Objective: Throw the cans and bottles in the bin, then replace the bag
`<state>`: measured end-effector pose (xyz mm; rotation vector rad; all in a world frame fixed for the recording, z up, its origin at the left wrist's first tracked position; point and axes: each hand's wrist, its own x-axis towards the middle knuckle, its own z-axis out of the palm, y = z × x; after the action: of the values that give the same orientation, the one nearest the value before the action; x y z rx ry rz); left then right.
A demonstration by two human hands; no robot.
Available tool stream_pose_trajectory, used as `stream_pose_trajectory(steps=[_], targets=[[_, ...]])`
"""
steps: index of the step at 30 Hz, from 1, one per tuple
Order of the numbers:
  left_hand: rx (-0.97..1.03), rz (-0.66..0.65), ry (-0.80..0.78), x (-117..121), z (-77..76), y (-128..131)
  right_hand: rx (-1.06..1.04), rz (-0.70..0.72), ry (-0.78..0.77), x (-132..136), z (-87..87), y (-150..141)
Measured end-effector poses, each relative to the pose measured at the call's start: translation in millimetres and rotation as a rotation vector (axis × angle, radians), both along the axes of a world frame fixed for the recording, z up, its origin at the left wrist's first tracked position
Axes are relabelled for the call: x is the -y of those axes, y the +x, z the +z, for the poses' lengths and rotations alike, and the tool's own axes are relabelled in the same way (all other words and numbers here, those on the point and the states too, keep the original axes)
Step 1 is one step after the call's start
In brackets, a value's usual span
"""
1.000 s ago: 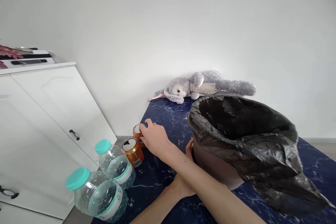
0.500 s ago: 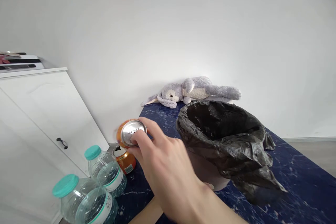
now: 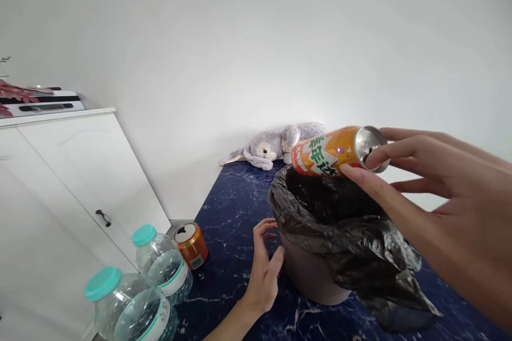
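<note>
My right hand grips an orange drink can by its bottom end and holds it sideways in the air, just above the far rim of a bin lined with a black bag. Thumb and fingers pinch the can's metal base. My left hand is open, fingers spread, with the thumb against the bin's left wall. A second orange can stands upright on the dark blue marbled table, left of the bin.
Two clear water bottles with teal caps stand at the table's near left corner. A grey plush toy lies at the table's far edge against the white wall. A white cabinet stands to the left.
My right hand lifted one orange can from beside the other and carried it right, over the bin. My left hand loosened on the bin's side and now shows spread fingers.
</note>
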<state>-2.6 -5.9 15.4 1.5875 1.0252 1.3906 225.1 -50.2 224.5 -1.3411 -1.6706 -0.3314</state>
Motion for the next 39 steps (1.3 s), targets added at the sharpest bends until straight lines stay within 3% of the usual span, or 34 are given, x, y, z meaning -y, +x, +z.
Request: stream_pose_trajectory(steps=[4, 7, 9, 12, 16, 19, 29, 35, 39], targets=[[-0.004, 0.084, -0.002, -7.2, 10.2, -6.3, 0.071, 0.074, -0.049, -21.9, -7.2, 10.0], [0.06, 0.094, -0.019, -18.1, 29.7, -12.4, 0.096, 0.093, -0.135, -32.8, -14.9, 14.7], [0.165, 0.036, -0.075, -28.6, 49.4, -16.0, 0.12, 0.079, -0.205, -37.9, -19.4, 15.0], [0.223, -0.169, -0.201, -47.0, 86.0, -20.6, 0.154, 0.081, -0.306, -44.4, -23.9, 12.9], [-0.026, -0.308, -0.25, -67.1, 132.8, -26.5, 0.17, 0.092, -0.356, -51.5, -27.5, 11.0], [-0.177, -0.321, -0.237, -74.1, 154.1, -30.2, 0.164, 0.085, -0.345, -54.3, -28.6, 11.0], [-0.153, -0.378, -0.305, -90.1, 169.2, -43.5, -0.042, 0.363, -0.537, -47.2, -14.8, 5.5], [-0.643, -0.271, -0.308, -74.5, 185.5, -44.6, -0.057, 0.356, -0.381, -40.6, -13.2, 6.0], [-0.889, -0.124, -0.141, -58.1, 186.1, -31.4, -0.031, 0.385, -0.231, -21.0, 1.3, -8.3]])
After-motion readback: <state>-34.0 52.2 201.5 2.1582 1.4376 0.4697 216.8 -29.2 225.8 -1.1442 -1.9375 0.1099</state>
